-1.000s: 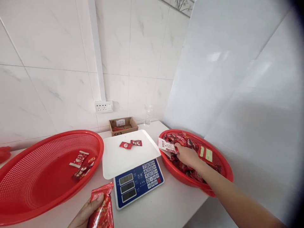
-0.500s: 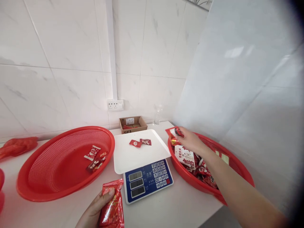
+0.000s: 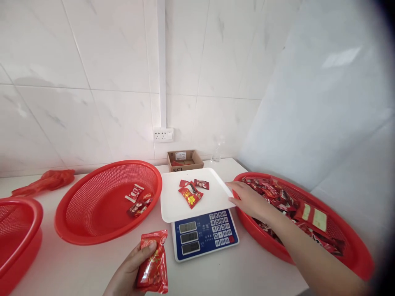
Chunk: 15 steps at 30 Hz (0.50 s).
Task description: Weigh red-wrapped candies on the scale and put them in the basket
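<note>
My left hand (image 3: pixel 135 263) is closed round a shiny red snack packet (image 3: pixel 153 261), held upright in front of the scale (image 3: pixel 205 234). On the scale's white tray (image 3: pixel 177 209) several small wrapped snacks (image 3: pixel 191 196) lie together, a red one with gold print nearest me. My right hand (image 3: pixel 248 200) is at the tray's right edge, over the near-left rim of the right red basket (image 3: pixel 339 267). Its thumb and fingers are apart, with red showing in the gap, and I see no packet held there. That basket holds a pile of red and brown packets (image 3: pixel 286 201).
A red mesh basket (image 3: pixel 92 209) with a few packets stands left of the scale. Another red basket (image 3: pixel 18 230) is cut off at the left edge. Behind are a red plastic bag (image 3: pixel 49 181), a small cardboard box (image 3: pixel 185 160) and a clear glass vessel (image 3: pixel 217 152) by the wall.
My right hand has let go of packets onto the tray, where a gold-printed one now lies, and moved lower beside the tray. The view has turned left. My left hand still holds its packet.
</note>
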Tool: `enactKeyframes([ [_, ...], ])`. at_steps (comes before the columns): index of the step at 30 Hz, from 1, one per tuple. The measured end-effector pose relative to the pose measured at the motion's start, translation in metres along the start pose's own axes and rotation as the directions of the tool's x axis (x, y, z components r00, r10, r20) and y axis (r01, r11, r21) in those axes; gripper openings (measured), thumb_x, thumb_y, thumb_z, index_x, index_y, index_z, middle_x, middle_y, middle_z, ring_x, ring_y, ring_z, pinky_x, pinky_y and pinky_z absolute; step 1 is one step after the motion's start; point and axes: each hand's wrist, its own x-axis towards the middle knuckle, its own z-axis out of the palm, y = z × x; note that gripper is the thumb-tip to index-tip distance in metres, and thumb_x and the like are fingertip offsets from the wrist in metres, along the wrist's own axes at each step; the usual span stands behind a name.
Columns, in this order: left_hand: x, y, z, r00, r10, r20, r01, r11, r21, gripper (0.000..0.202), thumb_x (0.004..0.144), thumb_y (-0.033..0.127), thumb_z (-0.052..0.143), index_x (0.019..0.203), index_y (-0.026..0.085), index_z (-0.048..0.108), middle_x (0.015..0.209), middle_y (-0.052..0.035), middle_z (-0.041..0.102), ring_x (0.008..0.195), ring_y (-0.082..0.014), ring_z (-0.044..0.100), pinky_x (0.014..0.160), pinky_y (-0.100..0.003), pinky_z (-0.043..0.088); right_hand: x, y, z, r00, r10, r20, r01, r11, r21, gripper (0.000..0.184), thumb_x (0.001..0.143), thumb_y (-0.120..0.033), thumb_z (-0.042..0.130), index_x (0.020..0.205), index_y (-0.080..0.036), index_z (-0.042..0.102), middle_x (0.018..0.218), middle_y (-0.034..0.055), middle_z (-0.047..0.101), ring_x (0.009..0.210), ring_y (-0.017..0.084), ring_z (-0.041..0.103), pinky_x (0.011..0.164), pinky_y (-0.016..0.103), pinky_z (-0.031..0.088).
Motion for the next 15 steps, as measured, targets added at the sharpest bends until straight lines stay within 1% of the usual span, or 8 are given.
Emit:
enactKeyframes([
  [3, 0.003, -0.002, 0.003, 1.0, -0.016, -0.023, 0.016, 1.0, 0.017, 0.022, 0.06, 0.02, 0.078, 0.075, 0.013, 0.064, 0.063, -0.0014, 0.065, 0.053, -0.0132, 0.059, 0.053, -0.023, 0.046, -0.018, 0.03, -0.008, 0.988, 0.112, 0.105, -0.112, 0.994, -0.013, 0.059, 0.077, -0.032, 0.054, 0.132, -0.017, 0.041, 0.14, 0.0106, 0.037, 0.13, 0.027, 0.028, 0.106, 0.041, 0.026],
  [6, 0.003, -0.004, 0.01, 0.999, -0.026, -0.026, 0.027, 0.999, 0.037, 0.021, 0.062, 0.018, 0.077, 0.078, 0.013, 0.065, 0.066, -0.0025, 0.066, 0.055, -0.0138, 0.06, 0.054, -0.023, 0.047, -0.033, 0.048, -0.012, 0.977, 0.144, 0.155, -0.155, 0.986, 0.057, 0.065, 0.077, -0.037, 0.053, 0.136, -0.016, 0.036, 0.142, 0.0109, 0.033, 0.13, 0.025, 0.03, 0.106, 0.038, 0.027],
  [7, 0.003, -0.005, 0.012, 0.999, -0.029, -0.022, 0.029, 0.999, 0.042, 0.021, 0.062, 0.018, 0.077, 0.078, 0.013, 0.065, 0.066, -0.0026, 0.066, 0.056, -0.0139, 0.06, 0.054, -0.023, 0.047, -0.036, 0.051, -0.011, 0.975, 0.154, 0.16, -0.165, 0.984, 0.061, 0.065, 0.077, -0.037, 0.053, 0.136, -0.017, 0.035, 0.142, 0.0105, 0.033, 0.13, 0.024, 0.031, 0.106, 0.037, 0.027],
  [9, 0.004, -0.006, 0.013, 0.999, -0.032, -0.009, 0.033, 0.998, 0.05, 0.02, 0.063, 0.018, 0.076, 0.078, 0.013, 0.065, 0.068, -0.0028, 0.066, 0.056, -0.0139, 0.06, 0.054, -0.023, 0.047, -0.041, 0.054, -0.01, 0.967, 0.19, 0.169, -0.196, 0.98, 0.018, 0.066, 0.076, -0.033, 0.054, 0.137, -0.018, 0.034, 0.143, 0.0105, 0.032, 0.13, 0.025, 0.031, 0.104, 0.038, 0.029],
  [11, 0.006, -0.008, 0.013, 0.999, -0.044, 0.0, 0.044, 0.997, 0.062, 0.019, 0.063, 0.019, 0.076, 0.076, 0.013, 0.065, 0.066, -0.0026, 0.065, 0.054, -0.0135, 0.059, 0.052, -0.022, 0.046, -0.044, 0.055, -0.006, 0.957, 0.223, 0.185, -0.22, 0.975, -0.036, 0.071, 0.072, -0.026, 0.057, 0.138, -0.018, 0.032, 0.143, 0.0108, 0.032, 0.13, 0.026, 0.03, 0.103, 0.038, 0.03],
  [13, 0.007, -0.009, 0.013, 0.998, -0.058, 0.004, 0.058, 0.996, 0.068, 0.019, 0.062, 0.019, 0.077, 0.075, 0.013, 0.064, 0.065, -0.0026, 0.065, 0.054, -0.0138, 0.059, 0.052, -0.022, 0.046, -0.045, 0.055, -0.001, 0.949, 0.238, 0.205, -0.233, 0.971, -0.052, 0.076, 0.07, -0.021, 0.058, 0.14, -0.02, 0.029, 0.144, 0.0093, 0.03, 0.129, 0.025, 0.031, 0.102, 0.036, 0.032],
  [15, 0.006, -0.008, 0.014, 0.998, -0.064, 0.003, 0.063, 0.996, 0.068, 0.02, 0.06, 0.017, 0.078, 0.074, 0.013, 0.064, 0.065, -0.0024, 0.066, 0.054, -0.0146, 0.06, 0.053, -0.023, 0.047, -0.046, 0.055, 0.003, 0.944, 0.245, 0.221, -0.24, 0.97, -0.046, 0.077, 0.071, -0.02, 0.056, 0.142, -0.023, 0.025, 0.146, 0.0077, 0.027, 0.127, 0.025, 0.035, 0.099, 0.036, 0.035],
])
